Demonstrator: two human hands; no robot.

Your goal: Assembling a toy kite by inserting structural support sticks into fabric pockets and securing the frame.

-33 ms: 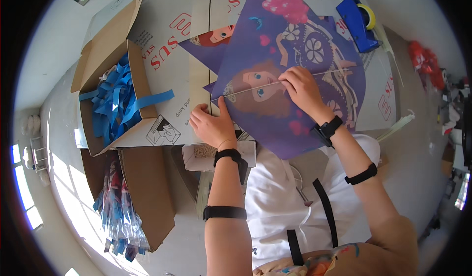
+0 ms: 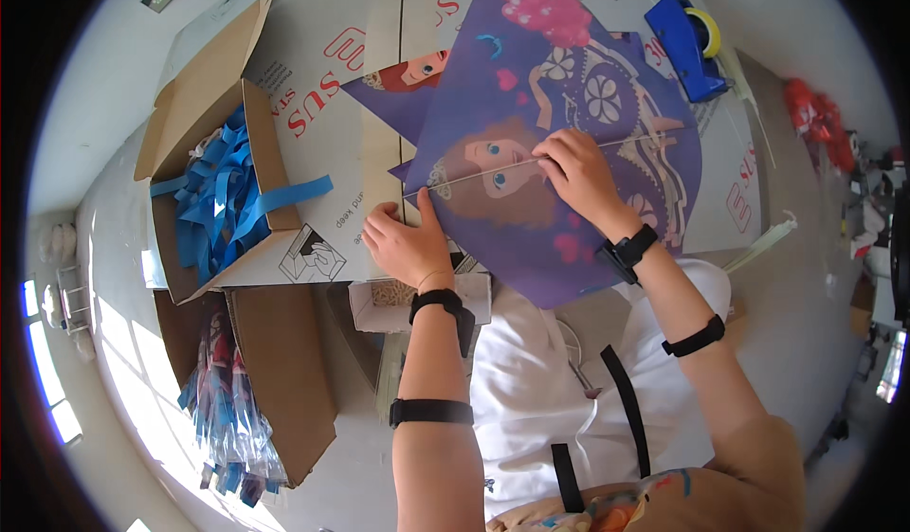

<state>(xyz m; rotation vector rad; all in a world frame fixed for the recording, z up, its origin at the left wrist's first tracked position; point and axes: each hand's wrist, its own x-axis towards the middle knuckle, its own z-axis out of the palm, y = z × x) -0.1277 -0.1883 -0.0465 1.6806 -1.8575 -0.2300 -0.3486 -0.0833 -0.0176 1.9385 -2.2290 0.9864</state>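
A purple kite sheet [image 2: 531, 262] printed with a cartoon princess lies across the cardboard surface, its near corner over my lap. A thin pale rod [image 2: 621, 143] runs across it from the left corner toward the right edge. At the left corner, my left hand [image 2: 408, 241] pinches the sheet, thumb on top and the other fingers curled beside the edge. My right hand [image 2: 580, 174] is closed around the rod near the sheet's middle, fingertips pressed together. Beneath the large sheet, another purple printed sheet [image 2: 384, 101] sticks out at the left.
An open cardboard box [image 2: 270, 153] of blue ribbon strips [image 2: 223, 191] stands at the left. Below it, another box [image 2: 280, 371] holds plastic-wrapped packets [image 2: 232, 409]. A small white box [image 2: 365, 309] with tiny pale pieces sits near my left wrist. The blue tape dispenser [image 2: 678, 44] is far right.
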